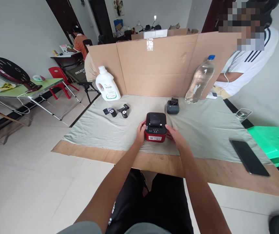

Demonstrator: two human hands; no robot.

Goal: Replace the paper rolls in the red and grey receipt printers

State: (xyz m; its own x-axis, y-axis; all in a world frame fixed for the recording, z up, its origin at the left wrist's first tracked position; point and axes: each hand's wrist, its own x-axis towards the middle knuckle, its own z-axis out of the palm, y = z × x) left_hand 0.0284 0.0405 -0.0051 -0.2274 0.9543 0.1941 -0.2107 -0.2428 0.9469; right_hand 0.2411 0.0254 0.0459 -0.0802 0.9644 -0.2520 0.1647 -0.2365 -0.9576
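Note:
A small black and red label printer [155,132] sits on the cloth in front of me, its labelled red side facing me. My left hand [140,131] is closed against its left side, fingers partly hidden behind the edge. On the opposite side, my right hand [175,135] grips the printer's right edge. Behind it to the right stands a smaller dark grey device [173,107] with a black piece on top. Farther left lie black rolls with white cores, one roll [124,113] beside another roll [112,112] with a dark strip.
A cardboard panel [154,70] walls off the table's far side. Before it stand a white jug [107,85] and a leaning clear bottle [200,81]. A black phone [249,157] lies at the right edge, near a green stool [273,139]. A person [256,61] sits beyond the panel.

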